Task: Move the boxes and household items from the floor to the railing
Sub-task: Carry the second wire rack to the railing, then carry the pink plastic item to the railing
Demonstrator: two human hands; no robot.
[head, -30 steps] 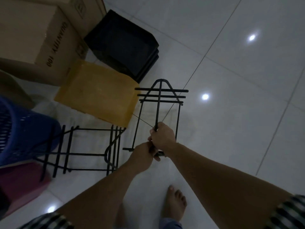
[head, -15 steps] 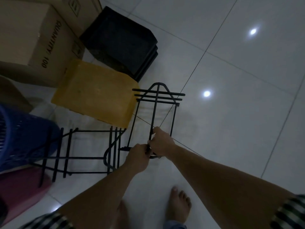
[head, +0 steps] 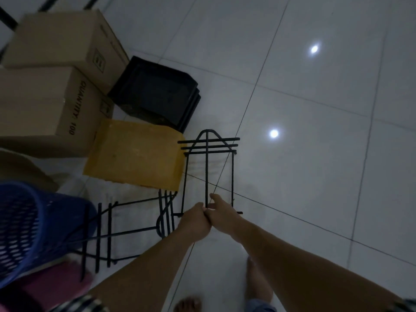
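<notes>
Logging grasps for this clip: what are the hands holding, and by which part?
The left hand and right hand both grip the black wire rack at its near end, by the centre bar.

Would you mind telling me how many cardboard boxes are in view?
2. One cardboard box sits upper left; the box printed QUANTITY 100 is below it. A tan shape at the left edge might be another.

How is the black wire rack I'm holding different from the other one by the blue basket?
The held rack is gripped at its near end by the left hand and right hand; the other rack lies untouched. The held rack runs straight away from the person; the other rack lies crosswise, reaching toward the blue basket. Both are black wire frames with crossbars.
</notes>
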